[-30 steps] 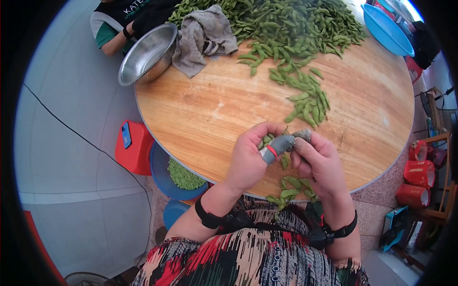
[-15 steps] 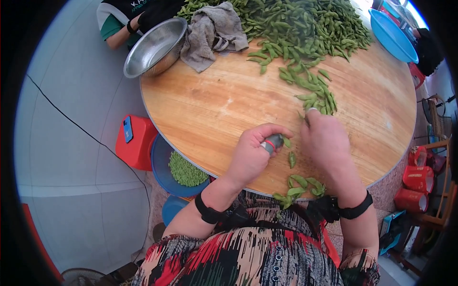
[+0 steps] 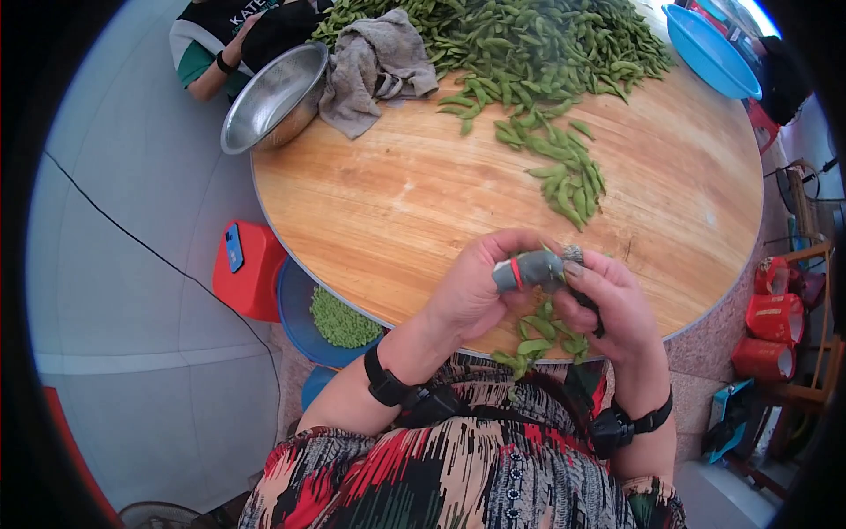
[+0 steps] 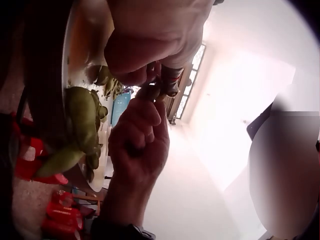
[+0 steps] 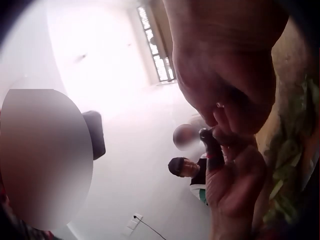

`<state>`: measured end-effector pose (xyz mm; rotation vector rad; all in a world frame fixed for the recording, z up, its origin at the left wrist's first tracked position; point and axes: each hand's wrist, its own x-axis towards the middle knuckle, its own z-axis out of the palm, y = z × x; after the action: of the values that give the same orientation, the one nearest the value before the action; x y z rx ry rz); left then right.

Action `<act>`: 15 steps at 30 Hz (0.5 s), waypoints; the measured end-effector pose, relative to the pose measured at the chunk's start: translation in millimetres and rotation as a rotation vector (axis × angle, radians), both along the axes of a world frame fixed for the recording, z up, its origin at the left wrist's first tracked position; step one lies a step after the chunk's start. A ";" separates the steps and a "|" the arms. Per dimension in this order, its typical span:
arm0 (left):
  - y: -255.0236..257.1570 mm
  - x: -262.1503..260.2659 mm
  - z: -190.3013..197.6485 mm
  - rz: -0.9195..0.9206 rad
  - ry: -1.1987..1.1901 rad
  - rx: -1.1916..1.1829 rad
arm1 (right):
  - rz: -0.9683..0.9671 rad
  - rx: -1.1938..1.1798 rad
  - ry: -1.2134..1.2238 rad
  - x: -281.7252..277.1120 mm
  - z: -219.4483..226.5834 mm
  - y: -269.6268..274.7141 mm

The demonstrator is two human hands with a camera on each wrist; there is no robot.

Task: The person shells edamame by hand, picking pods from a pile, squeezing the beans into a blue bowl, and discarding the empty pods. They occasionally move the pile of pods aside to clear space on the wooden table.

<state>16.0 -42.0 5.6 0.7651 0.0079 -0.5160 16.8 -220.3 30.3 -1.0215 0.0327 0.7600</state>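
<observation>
Above the near edge of the round wooden table [image 3: 397, 194], my two hands meet. The left hand [image 3: 515, 264] wears a grey thumb cover with a red band [image 3: 526, 270]. Fingertip to fingertip with it, the right hand [image 3: 586, 282] also has a covered fingertip. Together they pinch a small edamame pod [image 4: 150, 92], mostly hidden by the fingers. Loose green pods [image 3: 538, 335] lie at the table edge just below the hands. The wrist views show the left hand [image 4: 150, 40] and right hand [image 5: 225, 65] closed tip to tip.
A big heap of edamame pods [image 3: 529, 35] covers the far side, with a smaller trail [image 3: 564, 176] toward me. Steel bowl [image 3: 273, 97] and grey cloth [image 3: 374, 57] sit far left by another person's arm [image 3: 207, 66]. A blue basin of beans [image 3: 339, 319] and a red stool [image 3: 251, 273] stand below.
My right hand reached out to the trail of pods half a second ago and has come back to the left hand with a pod. The left hand stayed near the table edge.
</observation>
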 end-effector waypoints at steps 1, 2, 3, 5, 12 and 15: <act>-1.1 1.2 0.5 -0.003 0.001 0.003 | -0.035 -0.132 -0.092 -4.2 6.7 4.1; -2.0 3.1 1.5 0.056 -0.021 -0.006 | -0.038 -0.129 -0.091 -7.0 7.0 3.4; -3.0 4.7 2.1 0.117 -0.043 -0.015 | -0.041 -0.139 -0.134 -9.3 7.0 2.3; -3.5 7.3 1.4 0.132 -0.064 0.030 | -0.045 -0.149 -0.176 -9.6 7.6 1.4; -7.8 11.9 1.9 0.150 -0.148 0.219 | -0.126 -0.298 -0.243 -5.1 4.6 9.7; -4.8 13.3 -2.8 0.029 -0.127 0.063 | -0.144 -0.202 -0.165 -5.7 4.2 10.1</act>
<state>29.3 -46.8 2.8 0.8571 -0.0822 -0.4403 11.1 -210.2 34.5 -1.2574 0.0409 0.5474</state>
